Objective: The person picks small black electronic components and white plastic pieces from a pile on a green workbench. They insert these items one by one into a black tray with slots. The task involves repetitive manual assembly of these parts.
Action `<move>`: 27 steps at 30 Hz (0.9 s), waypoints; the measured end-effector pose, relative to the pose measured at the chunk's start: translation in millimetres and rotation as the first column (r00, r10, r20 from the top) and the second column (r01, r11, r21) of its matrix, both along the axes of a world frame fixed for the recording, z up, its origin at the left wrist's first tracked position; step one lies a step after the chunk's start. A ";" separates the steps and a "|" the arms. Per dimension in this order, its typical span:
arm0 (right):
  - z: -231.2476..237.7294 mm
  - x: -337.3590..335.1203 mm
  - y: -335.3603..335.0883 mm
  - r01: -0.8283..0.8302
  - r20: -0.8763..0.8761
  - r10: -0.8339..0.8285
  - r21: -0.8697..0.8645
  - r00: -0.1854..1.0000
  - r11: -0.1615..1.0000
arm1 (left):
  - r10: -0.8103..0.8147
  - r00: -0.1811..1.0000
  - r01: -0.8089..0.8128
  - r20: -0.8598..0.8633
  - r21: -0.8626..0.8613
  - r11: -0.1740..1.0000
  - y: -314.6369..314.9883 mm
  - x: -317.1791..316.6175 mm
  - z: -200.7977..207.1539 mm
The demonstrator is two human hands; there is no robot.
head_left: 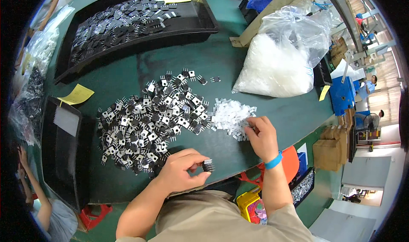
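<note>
**Green workbench (191,56), seemingly arranged for short reach**

Black-and-metal components (147,125) lie loose ahead of the left hand (180,171), white pieces (231,115) beside the right hand (263,136), probably so each is easily reached. The left thumb and forefinger pinch a small black stack (208,165), seemingly to keep its parts together. The right thumb and forefinger nearly meet at the white pieces' edge; whether they grip one, I cannot tell.

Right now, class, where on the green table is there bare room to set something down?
The green table shows bare between the large black tray and the filled plastic bag, and right of the right hand, below that bag. Crowded: the component pile and the white pieces.
</note>
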State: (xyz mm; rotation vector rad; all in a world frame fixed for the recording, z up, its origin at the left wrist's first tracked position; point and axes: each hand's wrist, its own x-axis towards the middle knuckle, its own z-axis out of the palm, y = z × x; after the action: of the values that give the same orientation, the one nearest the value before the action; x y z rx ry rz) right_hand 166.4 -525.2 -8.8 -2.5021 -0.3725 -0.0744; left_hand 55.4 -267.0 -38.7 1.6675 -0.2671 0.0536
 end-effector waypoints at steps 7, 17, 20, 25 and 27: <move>-6.5 8.8 4.6 -0.020 -0.013 0.019 -0.071 1.000 0.997 | -0.001 1.000 0.001 0.003 0.004 1.000 3.8 -0.3 -1.6; 2.5 -2.4 13.3 -0.064 -0.040 0.069 0.121 0.997 0.991 | 0.046 0.999 -0.046 0.003 0.111 0.993 -2.4 -3.4 -6.4; 6.5 -9.2 9.1 -0.008 0.028 0.001 0.256 1.000 0.967 | 0.055 0.992 -0.055 -0.110 -0.003 0.998 -4.5 -6.7 -7.6; -18.5 -24.5 -25.5 0.311 0.085 -0.366 0.371 0.927 0.875 | 0.026 1.000 -0.026 -0.016 0.015 1.000 -2.0 -5.9 -12.7; -35.8 -27.4 -29.2 0.360 0.077 -0.427 0.419 0.901 0.834 | 0.018 0.998 -0.020 -0.065 -0.016 1.000 -2.8 -6.9 -12.3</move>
State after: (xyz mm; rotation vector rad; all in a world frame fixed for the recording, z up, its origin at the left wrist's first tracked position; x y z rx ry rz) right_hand 138.9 -554.4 -44.6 -2.1306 0.1010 -0.4825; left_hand 48.6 -269.8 -51.0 1.6520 -0.2012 0.0159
